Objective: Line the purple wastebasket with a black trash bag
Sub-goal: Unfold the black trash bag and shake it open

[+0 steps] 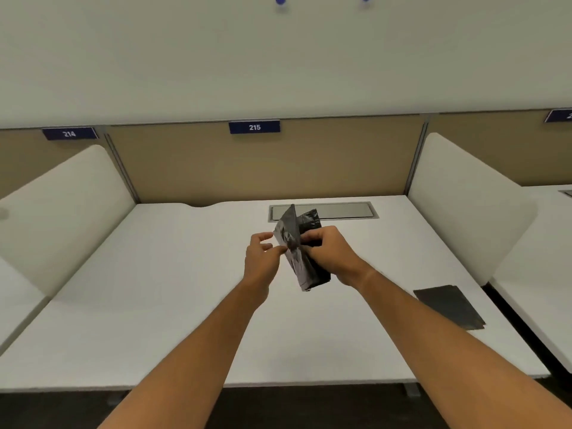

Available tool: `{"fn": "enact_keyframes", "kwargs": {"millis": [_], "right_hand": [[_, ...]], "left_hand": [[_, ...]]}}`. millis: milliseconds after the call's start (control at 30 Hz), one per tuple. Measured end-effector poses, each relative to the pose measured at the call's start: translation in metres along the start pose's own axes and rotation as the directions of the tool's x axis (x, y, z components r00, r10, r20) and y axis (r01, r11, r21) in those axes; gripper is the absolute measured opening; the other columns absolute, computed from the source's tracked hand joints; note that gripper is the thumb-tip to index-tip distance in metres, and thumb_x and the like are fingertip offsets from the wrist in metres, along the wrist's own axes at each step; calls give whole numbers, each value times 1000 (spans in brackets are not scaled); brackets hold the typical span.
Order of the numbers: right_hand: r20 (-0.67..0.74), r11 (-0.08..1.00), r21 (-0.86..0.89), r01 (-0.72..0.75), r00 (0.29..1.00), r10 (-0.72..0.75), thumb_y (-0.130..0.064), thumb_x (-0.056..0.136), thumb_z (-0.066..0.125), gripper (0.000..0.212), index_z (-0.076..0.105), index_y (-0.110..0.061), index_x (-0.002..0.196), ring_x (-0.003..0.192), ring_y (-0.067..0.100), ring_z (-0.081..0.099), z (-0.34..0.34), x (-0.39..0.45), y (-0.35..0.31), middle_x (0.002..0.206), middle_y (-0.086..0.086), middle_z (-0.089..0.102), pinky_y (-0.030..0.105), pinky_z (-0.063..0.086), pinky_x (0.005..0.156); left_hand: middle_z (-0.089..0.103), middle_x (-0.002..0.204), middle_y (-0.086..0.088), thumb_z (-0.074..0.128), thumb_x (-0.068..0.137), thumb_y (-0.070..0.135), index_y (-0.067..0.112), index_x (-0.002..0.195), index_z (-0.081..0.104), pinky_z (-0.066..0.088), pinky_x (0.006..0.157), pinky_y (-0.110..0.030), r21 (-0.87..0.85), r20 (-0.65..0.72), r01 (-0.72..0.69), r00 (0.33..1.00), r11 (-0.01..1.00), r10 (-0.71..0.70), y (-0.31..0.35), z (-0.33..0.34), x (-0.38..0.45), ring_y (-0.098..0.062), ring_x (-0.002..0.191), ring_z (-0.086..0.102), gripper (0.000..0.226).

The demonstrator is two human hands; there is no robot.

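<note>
A folded black trash bag point(298, 243) is held up above the middle of the white desk point(154, 289). My right hand point(332, 252) grips its thick folded part from the right. My left hand point(263, 258) pinches one loose flap of the bag at its left edge between thumb and forefinger, and the flap is peeled a little away from the rest. No purple wastebasket is in view.
A flat stack of folded black bags point(448, 306) lies on the desk near its right edge. A grey cable hatch point(340, 210) sits at the back of the desk. White side dividers point(62, 212) point(464, 205) and a tan back panel point(263, 165) labelled 215 enclose the desk.
</note>
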State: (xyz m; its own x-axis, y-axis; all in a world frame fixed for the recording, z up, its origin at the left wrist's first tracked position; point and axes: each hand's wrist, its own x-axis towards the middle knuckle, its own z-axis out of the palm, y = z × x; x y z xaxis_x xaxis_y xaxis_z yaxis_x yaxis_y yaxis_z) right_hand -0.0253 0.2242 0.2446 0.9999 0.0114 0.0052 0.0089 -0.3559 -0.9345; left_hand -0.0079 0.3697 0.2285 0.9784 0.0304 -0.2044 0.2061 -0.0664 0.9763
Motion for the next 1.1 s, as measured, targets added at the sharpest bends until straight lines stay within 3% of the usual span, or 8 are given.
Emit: {"fn": "enact_keyframes", "kwargs": {"millis": [200, 400, 567, 733, 833, 933, 1033, 1100], "right_hand": [[-24, 993, -107, 52, 998, -55, -3, 84, 63, 31, 73, -13, 112, 101, 15, 67, 77, -9, -38, 108, 3, 72, 28, 55, 89], [-197, 998, 22, 56, 979, -51, 5, 77, 70, 26, 73, -14, 95, 90, 20, 69, 78, -18, -46, 94, 5, 72, 36, 58, 86], [-289, 962, 252, -101, 941, 174, 6, 78, 73, 49, 53, -14, 117, 80, 24, 65, 43, -25, -41, 104, 17, 64, 26, 55, 55], [-271, 919, 378, -115, 935, 228, 7, 78, 73, 63, 46, -10, 132, 88, 28, 67, 32, -23, -39, 108, 19, 67, 36, 58, 73], [-277, 959, 283, -7, 957, 89, 6, 79, 71, 33, 64, -9, 107, 81, 25, 69, 36, -28, -52, 100, 17, 71, 33, 60, 71], [-272, 992, 69, 110, 958, -87, 1, 77, 72, 23, 71, -20, 86, 79, 23, 71, 47, -31, -59, 90, 10, 75, 37, 61, 74], [-193, 980, -99, 174, 963, -190, -8, 75, 73, 19, 74, -15, 92, 77, 18, 72, 59, -31, -60, 82, 4, 75, 34, 61, 71], [-134, 973, -139, 182, 970, -201, -18, 75, 76, 23, 74, -16, 97, 77, 16, 71, 63, -34, -60, 83, 2, 75, 30, 59, 68]], "left_hand": [[75, 108, -10, 51, 89, 59, 14, 116, 69, 56, 89, -44, -237, 286, 61, 958, 970, 10, 12, -85, -22, -28, 101, 71, 55], [71, 102, -13, 65, 90, 15, 2, 118, 62, 59, 81, -45, -49, -36, 9, 999, 999, -11, 9, -136, -17, -30, 90, 70, 31], [69, 91, -9, 62, 92, 10, 0, 111, 64, 56, 77, -38, -79, -112, 34, 993, 996, -43, 11, -173, -9, -27, 85, 67, 21], [69, 104, -13, 64, 91, 13, 2, 119, 60, 55, 70, -34, -55, -164, 50, 985, 997, -58, 9, -174, -5, -29, 90, 67, 30], [59, 112, -8, 73, 84, 20, 12, 123, 53, 52, 78, -34, 145, -373, -7, 926, 989, 61, 13, -159, -12, -27, 101, 62, 45], [70, 101, -10, 74, 82, 27, 11, 107, 64, 57, 80, -34, 96, -139, -150, 977, 984, 163, 21, -123, -23, -26, 92, 68, 32], [75, 97, -15, 70, 87, 32, 4, 102, 70, 59, 81, -34, -66, 144, -159, 975, 985, 167, 35, -88, -35, -26, 90, 73, 32], [76, 96, -15, 69, 87, 36, 2, 99, 72, 60, 80, -34, -113, 186, -131, 971, 985, 150, 39, -75, -37, -26, 89, 74, 36]]}}
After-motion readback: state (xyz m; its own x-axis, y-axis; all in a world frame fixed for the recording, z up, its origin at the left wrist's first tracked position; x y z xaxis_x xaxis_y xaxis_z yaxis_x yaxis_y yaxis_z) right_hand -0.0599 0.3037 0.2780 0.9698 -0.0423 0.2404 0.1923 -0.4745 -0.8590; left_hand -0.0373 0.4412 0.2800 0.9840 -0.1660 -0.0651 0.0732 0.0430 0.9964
